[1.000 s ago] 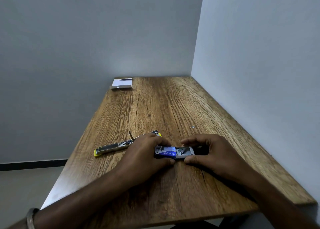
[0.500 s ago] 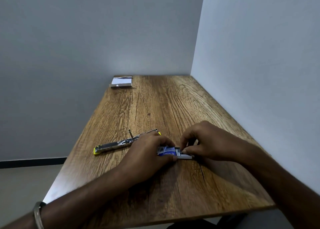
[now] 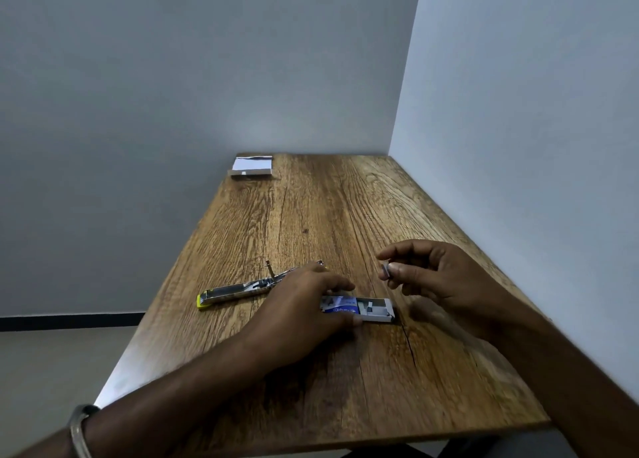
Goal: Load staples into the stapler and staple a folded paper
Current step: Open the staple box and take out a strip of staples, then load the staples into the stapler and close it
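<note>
Grey walls are meeting at a corner behind a wooden table [image 3: 345, 215]. At its far left edge, a folded paper [image 3: 252, 167] is lying flat. Nearer, the left hand [image 3: 304, 305] is pressing down on a blue staple box [image 3: 358, 309], fingers closed over the box's left end while its slid-out tray is showing. Just behind that hand, the opened yellow-tipped stapler [image 3: 238, 290] is lying on the wood. The right hand [image 3: 439, 277] is hovering above the table, thumb and forefinger pinching a small staple strip [image 3: 385, 271].

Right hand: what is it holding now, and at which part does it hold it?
The right hand pinches a small grey staple strip between thumb and fingertips, by its right end, raised above the open staple box.
</note>
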The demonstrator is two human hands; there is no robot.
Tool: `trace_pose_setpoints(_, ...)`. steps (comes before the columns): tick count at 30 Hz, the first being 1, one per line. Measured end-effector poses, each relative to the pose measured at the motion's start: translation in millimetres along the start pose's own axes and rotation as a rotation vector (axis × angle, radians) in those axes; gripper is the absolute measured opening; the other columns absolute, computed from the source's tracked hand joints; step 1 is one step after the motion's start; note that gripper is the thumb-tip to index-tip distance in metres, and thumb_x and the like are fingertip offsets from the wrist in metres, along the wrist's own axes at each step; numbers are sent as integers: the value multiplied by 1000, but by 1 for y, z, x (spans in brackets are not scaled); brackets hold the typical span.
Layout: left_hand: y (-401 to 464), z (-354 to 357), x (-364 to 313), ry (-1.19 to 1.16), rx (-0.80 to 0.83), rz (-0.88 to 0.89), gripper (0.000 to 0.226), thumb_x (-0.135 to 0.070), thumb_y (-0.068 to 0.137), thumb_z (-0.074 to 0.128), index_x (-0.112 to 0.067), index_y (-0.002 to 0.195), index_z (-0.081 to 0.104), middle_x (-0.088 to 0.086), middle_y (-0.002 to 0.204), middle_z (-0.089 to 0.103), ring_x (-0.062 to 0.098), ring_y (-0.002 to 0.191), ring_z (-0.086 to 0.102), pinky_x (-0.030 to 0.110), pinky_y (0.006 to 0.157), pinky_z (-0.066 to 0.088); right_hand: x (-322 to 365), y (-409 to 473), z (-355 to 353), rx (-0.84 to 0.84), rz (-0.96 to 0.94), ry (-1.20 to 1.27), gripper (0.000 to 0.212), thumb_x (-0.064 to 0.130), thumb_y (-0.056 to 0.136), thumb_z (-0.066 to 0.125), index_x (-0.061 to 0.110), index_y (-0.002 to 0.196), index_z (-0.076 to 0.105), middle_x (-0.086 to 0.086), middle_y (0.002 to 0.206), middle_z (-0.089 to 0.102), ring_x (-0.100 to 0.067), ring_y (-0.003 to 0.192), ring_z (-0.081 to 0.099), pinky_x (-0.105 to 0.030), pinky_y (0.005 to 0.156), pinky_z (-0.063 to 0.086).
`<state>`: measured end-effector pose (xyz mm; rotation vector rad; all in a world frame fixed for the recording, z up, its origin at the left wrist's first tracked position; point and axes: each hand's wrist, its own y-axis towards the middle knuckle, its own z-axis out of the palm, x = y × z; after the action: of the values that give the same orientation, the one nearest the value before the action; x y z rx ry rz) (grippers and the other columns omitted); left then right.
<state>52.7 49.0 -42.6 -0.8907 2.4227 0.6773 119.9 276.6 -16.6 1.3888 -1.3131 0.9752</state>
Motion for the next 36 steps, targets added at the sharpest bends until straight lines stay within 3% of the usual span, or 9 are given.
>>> trace_pose_setpoints(2, -4, -7, -3, -45, -75, 7, 40, -47, 81, 70, -36, 119, 64, -18, 114, 59, -2, 104, 54, 24, 86, 50, -2, 1, -1, -16, 33, 145, 29, 19, 81, 67, 15, 109, 76, -6, 91, 76, -12, 79, 69, -21, 67, 57)
trace_pose_setpoints(6, -25, -41, 6, -119, -371, 61, 7, -33, 83, 71, -33, 91, 70, -14, 84, 68, 3, 81, 64, 11, 66, 45, -4, 0, -3, -24, 48, 317, 28, 17, 81, 67, 15, 107, 77, -8, 92, 75, -12, 79, 69, -22, 68, 57)
trace_pose_setpoints(9, -33, -70, 30, -166, -485, -72, 12, -40, 82, 69, -31, 89, 69, -12, 80, 68, -2, 69, 62, 9, 54, 45, -2, 2, -2, -59, 48, 388, 27, 16, 77, 72, 12, 103, 78, -10, 95, 76, -15, 80, 73, -22, 65, 58)
trace_pose_setpoints(13, -24, -84, 64, -54, -160, -332, 57, -64, 66, 63, -33, 114, 65, -12, 111, 64, 5, 103, 59, 27, 72, 50, 2, 11, 9, -92, 57, 433, 21, 13, 75, 74, 11, 95, 77, -14, 95, 78, -20, 82, 76, -22, 61, 59)
trace_pose_setpoints(17, -7, -73, 74, 134, 25, -299, 70, -66, 66, 66, -31, 125, 60, -9, 118, 57, 6, 104, 54, 23, 79, 47, 7, 20, 22, -78, 62, 427, 30, 14, 73, 76, 5, 101, 71, -18, 98, 77, -25, 84, 77, -25, 61, 60)
trace_pose_setpoints(21, 1, -65, 78, 198, 26, -254, 51, -59, 67, 74, -36, 112, 65, -13, 108, 55, 3, 95, 52, 23, 78, 48, 10, 27, 33, -78, 57, 420, 34, 13, 74, 76, 6, 108, 72, -18, 99, 78, -24, 84, 77, -24, 63, 61)
trace_pose_setpoints(28, -1, -56, 71, 165, -57, -170, 29, -44, 77, 75, -31, 103, 71, -13, 101, 63, 2, 88, 57, 16, 68, 44, 7, 34, 47, -105, 73, 327, 21, 16, 69, 79, 10, 89, 79, -15, 88, 79, -20, 77, 77, -22, 60, 59)
trace_pose_setpoints(36, -14, -58, 59, 94, -235, -115, 21, -38, 80, 75, -34, 100, 73, -21, 83, 70, -5, 78, 64, 15, 67, 49, 8, 27, 53, -106, -97, 190, 22, 20, 73, 81, 16, 94, 80, -8, 85, 79, -16, 75, 74, -21, 64, 56)
